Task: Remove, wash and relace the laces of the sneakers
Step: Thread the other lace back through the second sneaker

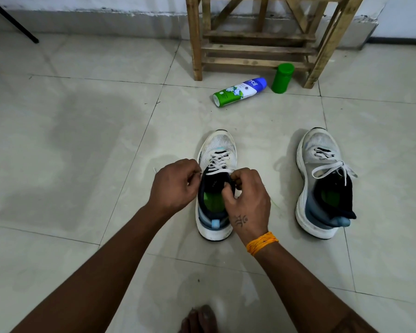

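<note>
Two white-and-blue sneakers stand on the tiled floor, toes pointing away. The left sneaker (217, 150) has its white lace (218, 161) crossed through the eyelets. My left hand (174, 185) is beside its collar on the left and pinches a lace end. At the top of the tongue my right hand (246, 195) has its fingers curled on the other lace end. The right sneaker (322, 183) stands apart to the right, its lace (332, 168) tied in a loose bow.
A white, blue and green bottle (240, 91) lies on its side behind the sneakers, with a green cylinder container (282, 78) upright next to it. A wooden stool (259, 37) stands against the wall. A bare foot (199, 319) shows at the bottom edge.
</note>
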A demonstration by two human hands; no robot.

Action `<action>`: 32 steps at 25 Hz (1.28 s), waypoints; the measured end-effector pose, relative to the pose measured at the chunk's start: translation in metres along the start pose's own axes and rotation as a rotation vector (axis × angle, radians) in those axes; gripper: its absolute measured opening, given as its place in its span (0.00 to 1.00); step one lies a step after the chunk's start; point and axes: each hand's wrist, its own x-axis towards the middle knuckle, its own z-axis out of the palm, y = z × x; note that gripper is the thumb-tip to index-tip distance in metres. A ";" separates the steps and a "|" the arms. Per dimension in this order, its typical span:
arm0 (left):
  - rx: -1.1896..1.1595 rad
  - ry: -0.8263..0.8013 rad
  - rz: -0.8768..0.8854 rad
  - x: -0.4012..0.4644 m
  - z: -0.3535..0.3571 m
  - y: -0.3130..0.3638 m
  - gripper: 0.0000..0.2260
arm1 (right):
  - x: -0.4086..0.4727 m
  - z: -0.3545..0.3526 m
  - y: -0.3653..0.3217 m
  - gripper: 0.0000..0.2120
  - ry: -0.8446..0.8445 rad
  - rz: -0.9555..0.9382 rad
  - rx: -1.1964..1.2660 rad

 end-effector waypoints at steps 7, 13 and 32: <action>0.090 -0.230 -0.394 -0.024 -0.003 -0.041 0.01 | -0.001 -0.002 0.003 0.06 -0.002 -0.001 0.014; -0.125 -0.035 -0.058 -0.002 -0.002 0.002 0.08 | -0.001 0.000 0.005 0.07 -0.003 -0.023 0.017; 0.058 -0.051 -0.111 -0.011 -0.002 -0.018 0.03 | -0.001 0.000 0.010 0.04 0.022 -0.006 0.091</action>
